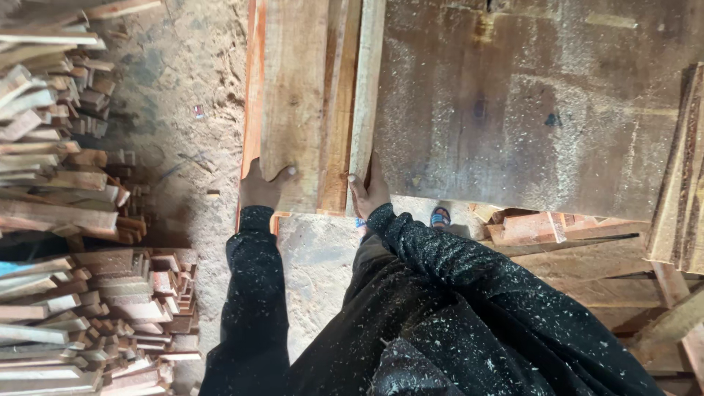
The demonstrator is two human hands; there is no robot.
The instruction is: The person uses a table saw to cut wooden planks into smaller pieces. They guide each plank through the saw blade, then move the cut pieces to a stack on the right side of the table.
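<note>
Several long wooden planks (304, 103) lie side by side along the left edge of a big dusty wooden table (528, 110), their near ends sticking out toward me. My left hand (260, 185) grips the near end of the left planks, thumb on top. My right hand (369, 192) holds the near end of the pale narrow plank (364, 88) at the right of the bundle. Both sleeves are black and speckled with sawdust.
Stacks of cut wooden strips (66, 176) fill the left side, with more lower left (110, 323). The floor (183, 95) between is covered in sawdust. Loose boards and offcuts (572, 242) lie under the table at right. My sandalled foot (440, 217) shows below the table edge.
</note>
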